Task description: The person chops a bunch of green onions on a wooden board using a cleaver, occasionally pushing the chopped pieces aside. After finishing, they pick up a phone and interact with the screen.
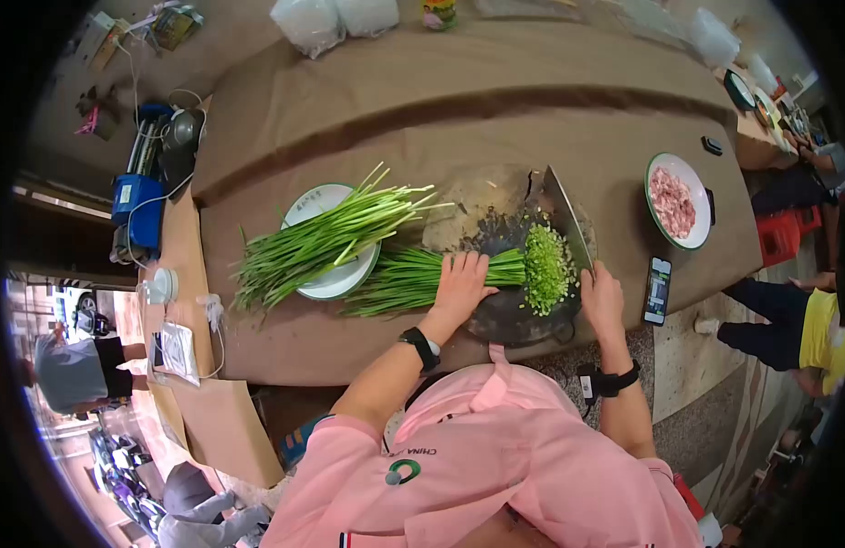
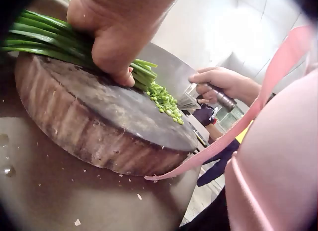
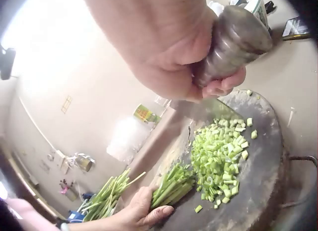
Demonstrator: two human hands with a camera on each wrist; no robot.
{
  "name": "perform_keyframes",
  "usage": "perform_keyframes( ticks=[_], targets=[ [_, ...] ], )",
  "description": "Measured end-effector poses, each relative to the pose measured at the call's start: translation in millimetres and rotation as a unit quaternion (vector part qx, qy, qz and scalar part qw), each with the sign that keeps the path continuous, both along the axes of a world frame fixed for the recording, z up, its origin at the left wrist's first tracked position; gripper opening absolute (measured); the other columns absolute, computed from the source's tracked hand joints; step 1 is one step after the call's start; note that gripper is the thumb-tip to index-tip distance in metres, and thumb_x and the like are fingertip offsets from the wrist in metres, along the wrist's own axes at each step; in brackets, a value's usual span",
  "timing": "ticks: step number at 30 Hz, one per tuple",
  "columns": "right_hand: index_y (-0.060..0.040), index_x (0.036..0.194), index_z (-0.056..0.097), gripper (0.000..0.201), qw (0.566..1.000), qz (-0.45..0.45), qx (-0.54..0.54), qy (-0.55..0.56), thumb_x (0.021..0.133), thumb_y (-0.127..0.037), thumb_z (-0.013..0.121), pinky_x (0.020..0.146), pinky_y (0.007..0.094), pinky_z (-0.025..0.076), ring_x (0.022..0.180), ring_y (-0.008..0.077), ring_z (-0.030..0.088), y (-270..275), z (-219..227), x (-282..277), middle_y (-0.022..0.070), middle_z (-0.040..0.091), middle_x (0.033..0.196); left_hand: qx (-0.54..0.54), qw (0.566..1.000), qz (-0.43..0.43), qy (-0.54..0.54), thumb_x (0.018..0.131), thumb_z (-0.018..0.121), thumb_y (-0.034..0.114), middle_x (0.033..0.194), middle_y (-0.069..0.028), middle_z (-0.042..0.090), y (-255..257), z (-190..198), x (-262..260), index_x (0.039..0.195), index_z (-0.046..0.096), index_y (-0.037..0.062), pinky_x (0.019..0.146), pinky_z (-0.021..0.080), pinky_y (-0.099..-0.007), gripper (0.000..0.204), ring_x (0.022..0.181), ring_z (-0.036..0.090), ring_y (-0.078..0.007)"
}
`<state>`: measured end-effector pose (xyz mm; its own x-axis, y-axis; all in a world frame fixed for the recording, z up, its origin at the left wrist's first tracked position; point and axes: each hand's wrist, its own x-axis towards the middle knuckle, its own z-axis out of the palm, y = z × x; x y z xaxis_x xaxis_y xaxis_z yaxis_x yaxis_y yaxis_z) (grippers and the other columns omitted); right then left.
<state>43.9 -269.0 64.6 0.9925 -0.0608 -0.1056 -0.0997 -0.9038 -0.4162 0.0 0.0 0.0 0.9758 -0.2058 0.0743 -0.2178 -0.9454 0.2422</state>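
Right at the fingers now: I see the left hand (image 1: 462, 287) curled over a bundle of green stalks (image 1: 399, 281), thumb on the near side, fingers across the top, clamped on it against the round chopping block (image 1: 514, 327). Over on the right, the right hand (image 1: 603, 297) has its fingers wrapped tight round the handle of the knife (image 1: 573, 219).

Just outward, I've got a pile of chopped green pieces (image 1: 548, 269) sitting between the bundle's cut ends and the blade; whether the blade touches the pile, I can't tell. Farther left, loose long stalks (image 1: 304, 242) lie across a white bowl (image 1: 347, 274), hiding much of it. Well to the right, there's minced meat (image 1: 671, 201) in a white dish (image 1: 703, 194), a phone (image 1: 657, 290) nearer me, all on the brown-covered table (image 1: 349, 137).

And direction: the bundle's long axis runs left to right, cut ends facing right. The knife lies across that line, handle near, blade reaching to the far side and leaning slightly left.
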Motion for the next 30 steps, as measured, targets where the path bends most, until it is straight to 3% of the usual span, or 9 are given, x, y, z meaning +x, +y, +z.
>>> perform_keyframes(
  ticks=[5, 9, 11, 18, 21, 24, 27, 28, 30],
  targets=[
    [-0.0016, 0.101, 0.065, 0.024, 0.998, 0.006, 0.064, 0.003, 0.094, -0.023, 0.056, 0.077, 0.0542, 0.049, 0.087, 0.0463, 0.064, -5, 18, -4, 0.0259, 0.068, 0.089, 0.006, 0.999, 0.012, -0.043, 0.074, 0.075, 0.045, 0.111, -0.0085, 0.053, -5, -2, -4, 0.121, 0.053, 0.0051, 0.102, 0.035, -0.0465, 0.065, 0.112, 0.049, -0.0276],
    [0.0, 0.101, 0.065, 0.022, 0.995, 0.04, 0.091, -0.021, 0.094, -0.019, 0.058, 0.074, 0.0512, 0.05, 0.084, 0.0464, 0.064, -18, 15, -1, 0.0261, 0.067, 0.085, 0.006, 0.999, 0.025, -0.048, 0.075, 0.075, 0.044, 0.111, -0.0091, 0.054, -10, 1, -5, 0.121, 0.053, 0.0049, 0.102, 0.035, -0.046, 0.064, 0.112, 0.049, -0.028],
    [0.0019, 0.102, 0.065, 0.022, 0.978, 0.027, 0.204, -0.025, 0.093, -0.017, 0.059, 0.07, 0.0474, 0.052, 0.082, 0.0456, 0.065, -24, 8, -3, 0.026, 0.067, 0.082, -0.003, 0.999, 0.033, -0.019, 0.075, 0.075, 0.044, 0.11, -0.0102, 0.054, -11, 4, -3, 0.123, 0.054, 0.005, 0.102, 0.035, -0.0457, 0.065, 0.112, 0.049, -0.0283],
    [0.0008, 0.106, 0.066, 0.023, 0.976, 0.059, 0.211, 0.012, 0.091, -0.016, 0.061, 0.065, 0.0448, 0.052, 0.078, 0.0423, 0.066, -32, 13, -9, 0.0242, 0.066, 0.078, -0.022, 0.998, 0.048, -0.041, 0.074, 0.077, 0.037, 0.115, -0.0119, 0.055, -19, 1, -4, 0.122, 0.054, 0.0041, 0.102, 0.035, -0.0462, 0.062, 0.113, 0.049, -0.0323],
    [-0.0002, 0.105, 0.066, 0.022, 0.959, 0.067, 0.268, 0.057, 0.092, -0.016, 0.06, 0.059, 0.0419, 0.051, 0.067, 0.0372, 0.067, -27, 20, -16, 0.0215, 0.066, 0.073, -0.03, 0.998, 0.041, -0.036, 0.076, 0.077, 0.033, 0.119, -0.0145, 0.053, -16, 2, -8, 0.124, 0.052, 0.0024, 0.099, 0.036, -0.0457, 0.062, 0.113, 0.048, -0.0341],
    [0.0002, 0.103, 0.065, 0.02, 0.933, 0.03, 0.325, 0.154, 0.094, -0.016, 0.058, 0.052, 0.0378, 0.049, 0.049, 0.0251, 0.065, -15, 30, -30, 0.0165, 0.064, 0.063, -0.024, 0.998, 0.022, -0.053, 0.075, 0.077, 0.035, 0.118, -0.0134, 0.054, -12, 3, -13, 0.123, 0.053, 0.0034, 0.101, 0.035, -0.0456, 0.062, 0.113, 0.049, -0.0334],
    [0.0004, 0.105, 0.066, 0.021, 0.927, 0.013, 0.335, 0.167, 0.094, -0.016, 0.058, 0.051, 0.0363, 0.049, 0.051, 0.0244, 0.066, -4, 25, -46, 0.016, 0.064, 0.065, -0.023, 0.999, 0.009, -0.028, 0.074, 0.077, 0.039, 0.116, -0.0118, 0.055, -8, 5, -19, 0.122, 0.054, 0.0051, 0.104, 0.034, -0.0461, 0.063, 0.114, 0.049, -0.0321],
    [0.0004, 0.105, 0.066, 0.021, 0.927, 0.012, 0.335, 0.17, 0.094, -0.016, 0.058, 0.051, 0.0363, 0.049, 0.051, 0.0244, 0.066, -1, 19, -53, 0.016, 0.064, 0.065, -0.012, 1.0, 0.016, -0.014, 0.074, 0.077, 0.041, 0.117, -0.0113, 0.055, -9, 6, -22, 0.124, 0.054, 0.0055, 0.106, 0.033, -0.0476, 0.065, 0.115, 0.049, -0.0314],
    [0.0002, 0.108, 0.066, 0.023, 0.959, 0.03, 0.277, 0.045, 0.094, -0.016, 0.059, 0.049, 0.0329, 0.048, 0.053, 0.0206, 0.066, 7, 3, -64, 0.015, 0.063, 0.064, 0.032, 0.998, 0.044, -0.011, 0.074, 0.076, 0.049, 0.12, -0.0094, 0.054, -11, 1, -24, 0.126, 0.053, 0.0061, 0.11, 0.03, -0.0533, 0.071, 0.118, 0.049, -0.0294]
  ],
)
